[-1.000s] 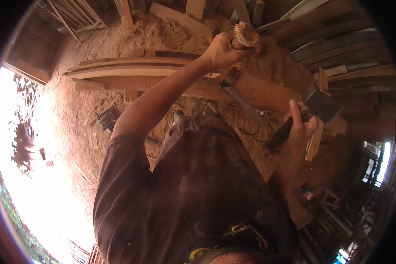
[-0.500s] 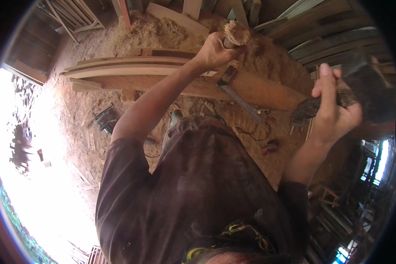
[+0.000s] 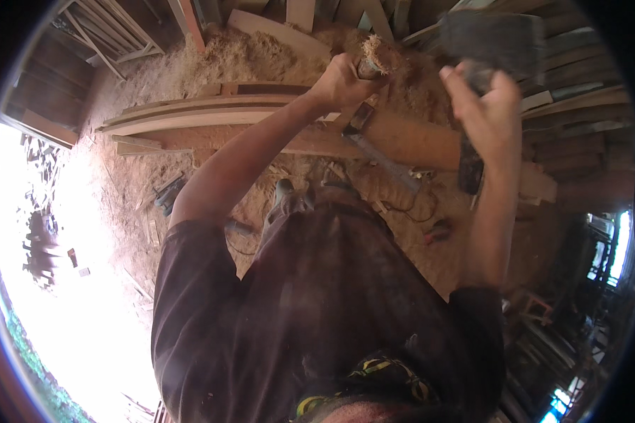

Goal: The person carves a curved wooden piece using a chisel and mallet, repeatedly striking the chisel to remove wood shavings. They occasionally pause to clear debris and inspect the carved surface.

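My left hand (image 3: 342, 81) is closed round the handle of a chisel, above the planks. The handle's frayed, splintered wooden top (image 3: 376, 55) sticks up out of my fist, and its blade is hidden below. To the right, my right hand (image 3: 492, 116) grips a mallet with a broad dark block head (image 3: 494, 42). The mallet is raised and blurred, and stands apart from the chisel. Beneath my hands lies a wide brown plank (image 3: 416, 144). A long dark tool with a short crosswise end (image 3: 384, 158) lies across it.
Narrow boards (image 3: 204, 116) lie stacked along the plank at the left. Sawdust (image 3: 254, 60) covers the floor. A power tool (image 3: 168, 194) stands at the left, and a red and black tool (image 3: 437, 231) lies near a cord at the right. Timber (image 3: 578, 106) is piled at the far right.
My right hand has swung the mallet up, away from me and leftward, closer to the chisel. My left hand stays almost in place, still holding the chisel.
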A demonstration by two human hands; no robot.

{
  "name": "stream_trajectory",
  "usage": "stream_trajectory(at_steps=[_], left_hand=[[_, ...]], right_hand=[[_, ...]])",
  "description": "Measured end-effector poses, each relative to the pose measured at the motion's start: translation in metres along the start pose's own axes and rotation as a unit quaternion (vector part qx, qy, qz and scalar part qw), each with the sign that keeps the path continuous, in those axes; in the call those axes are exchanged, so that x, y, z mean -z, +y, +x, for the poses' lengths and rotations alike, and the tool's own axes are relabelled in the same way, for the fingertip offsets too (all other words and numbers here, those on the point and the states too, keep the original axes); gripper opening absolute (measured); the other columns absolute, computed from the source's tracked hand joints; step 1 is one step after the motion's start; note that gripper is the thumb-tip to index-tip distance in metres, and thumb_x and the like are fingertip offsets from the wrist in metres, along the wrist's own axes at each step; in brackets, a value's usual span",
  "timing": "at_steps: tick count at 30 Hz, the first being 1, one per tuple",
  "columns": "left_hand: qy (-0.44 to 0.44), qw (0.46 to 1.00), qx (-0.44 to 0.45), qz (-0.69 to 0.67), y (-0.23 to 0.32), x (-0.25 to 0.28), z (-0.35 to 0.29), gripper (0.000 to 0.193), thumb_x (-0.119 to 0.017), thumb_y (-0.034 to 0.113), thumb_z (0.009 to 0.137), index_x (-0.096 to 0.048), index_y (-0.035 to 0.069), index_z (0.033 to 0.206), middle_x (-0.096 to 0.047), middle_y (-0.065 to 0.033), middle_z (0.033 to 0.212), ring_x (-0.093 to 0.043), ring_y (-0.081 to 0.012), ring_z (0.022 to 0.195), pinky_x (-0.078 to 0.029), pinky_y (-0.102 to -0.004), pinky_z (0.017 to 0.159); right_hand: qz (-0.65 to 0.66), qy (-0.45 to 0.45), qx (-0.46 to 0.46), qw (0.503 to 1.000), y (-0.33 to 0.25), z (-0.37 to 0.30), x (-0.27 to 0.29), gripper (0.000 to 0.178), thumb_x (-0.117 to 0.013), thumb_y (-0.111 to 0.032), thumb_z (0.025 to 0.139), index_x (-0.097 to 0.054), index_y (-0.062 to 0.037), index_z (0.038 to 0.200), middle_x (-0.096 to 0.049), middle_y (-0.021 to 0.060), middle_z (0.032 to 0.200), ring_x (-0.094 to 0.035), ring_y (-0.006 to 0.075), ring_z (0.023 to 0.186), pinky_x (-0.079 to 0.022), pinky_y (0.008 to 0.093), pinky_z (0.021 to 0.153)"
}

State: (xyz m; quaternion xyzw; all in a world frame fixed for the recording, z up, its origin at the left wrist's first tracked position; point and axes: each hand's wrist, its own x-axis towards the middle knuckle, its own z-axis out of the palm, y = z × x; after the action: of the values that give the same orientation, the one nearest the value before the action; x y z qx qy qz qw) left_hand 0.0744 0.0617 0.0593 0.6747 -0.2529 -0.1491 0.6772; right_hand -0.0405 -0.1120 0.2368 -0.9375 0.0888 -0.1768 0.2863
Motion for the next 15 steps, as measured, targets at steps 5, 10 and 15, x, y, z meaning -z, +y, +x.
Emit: stream_trajectory(at_steps=[5,10,15], left_hand=[[0.000,1.000,0.022,0.006,-0.007,-0.004,0.006,0.031,-0.084,0.027,0.093,-0.077,0.000,0.107,-0.078,-0.0095,0.088,-0.071,-0.0143,0.082,-0.059,-0.0377,0.078],[0.013,0.998,-0.013,0.062,-0.003,-0.008,0.003,0.031,-0.084,0.027,0.093,-0.076,-0.001,0.106,-0.078,-0.0104,0.087,-0.072,-0.0153,0.080,-0.059,-0.0383,0.076],[-0.016,0.995,-0.014,0.101,0.001,-0.028,0.014,0.034,-0.083,0.027,0.093,-0.076,0.001,0.113,-0.081,-0.0133,0.090,-0.079,-0.0223,0.083,-0.063,-0.0398,0.079]], right_hand=[[-0.203,-0.082,0.081,0.972,0.015,0.002,-0.034,0.021,-0.080,-0.016,0.095,-0.069,0.0004,0.087,-0.061,0.0019,0.064,-0.060,0.0078,0.059,-0.046,0.0296,0.056],[0.034,-0.145,-0.120,0.981,0.040,-0.001,-0.027,0.031,-0.078,-0.023,0.091,-0.064,0.0042,0.087,-0.070,0.0143,0.071,-0.071,0.0237,0.065,-0.056,0.0420,0.064],[-0.163,-0.057,0.016,0.985,0.085,-0.010,-0.042,0.030,-0.079,-0.023,0.092,-0.063,0.0019,0.090,-0.069,0.0096,0.072,-0.069,0.0177,0.065,-0.054,0.0381,0.061]])
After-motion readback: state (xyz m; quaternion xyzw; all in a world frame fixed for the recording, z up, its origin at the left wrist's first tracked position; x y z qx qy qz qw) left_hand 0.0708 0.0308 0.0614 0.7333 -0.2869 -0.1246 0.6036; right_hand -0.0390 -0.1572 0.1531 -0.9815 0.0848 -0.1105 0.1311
